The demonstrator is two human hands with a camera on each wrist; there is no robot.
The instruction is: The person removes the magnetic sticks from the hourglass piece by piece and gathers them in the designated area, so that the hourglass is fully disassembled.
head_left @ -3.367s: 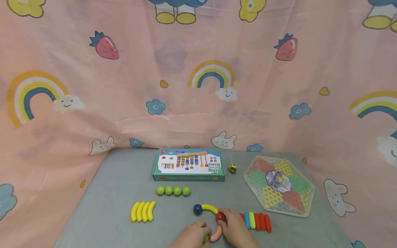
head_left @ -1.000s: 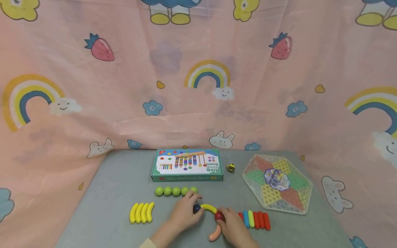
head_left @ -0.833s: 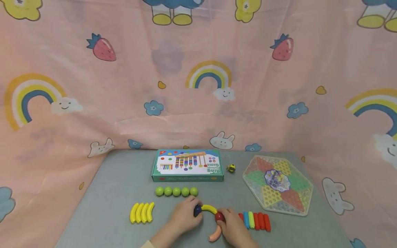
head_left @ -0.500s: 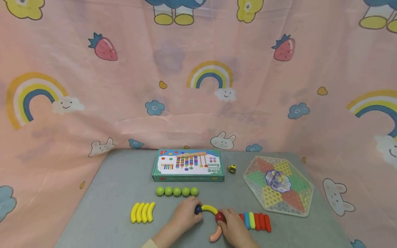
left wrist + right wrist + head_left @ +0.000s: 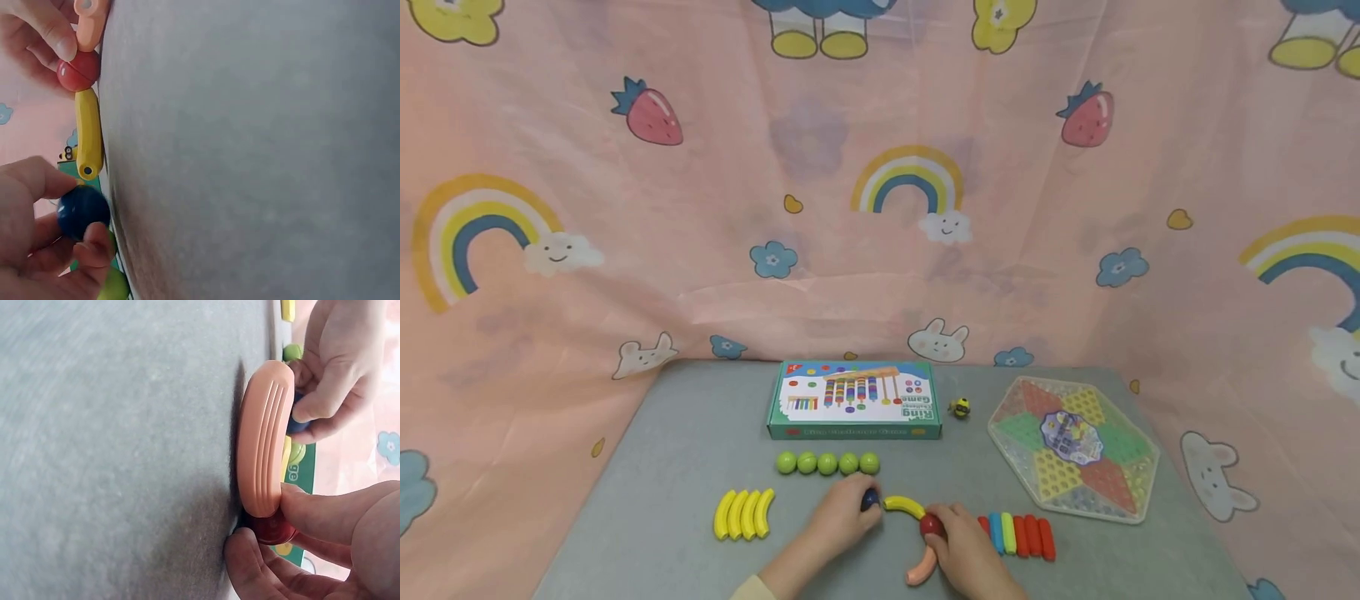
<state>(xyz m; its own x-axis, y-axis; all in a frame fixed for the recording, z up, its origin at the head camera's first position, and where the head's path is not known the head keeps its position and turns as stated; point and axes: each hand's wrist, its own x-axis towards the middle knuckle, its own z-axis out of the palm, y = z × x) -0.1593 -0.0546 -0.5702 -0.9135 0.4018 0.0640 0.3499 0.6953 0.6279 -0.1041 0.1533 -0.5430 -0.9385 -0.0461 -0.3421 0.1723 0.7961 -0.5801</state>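
Observation:
My left hand pinches a dark blue ball between thumb and fingers. A small gap parts that ball from the free end of a curved yellow piece, whose end shows a round hole. At its other end the yellow piece meets a red ball, which my right hand grips. From the red ball a curved peach piece runs toward the near side of the table. Just beyond my left hand lies a row of several green balls.
Several yellow curved pieces lie at left. Red, blue and lime sticks sit right of my right hand. Behind are a game box, a small bee-like toy and a hexagonal board on the grey table.
A green ball left the peach piece's end and joined the green row. My left hand then took the blue ball and drew it leftward off the yellow piece. My right hand stayed on the red ball.

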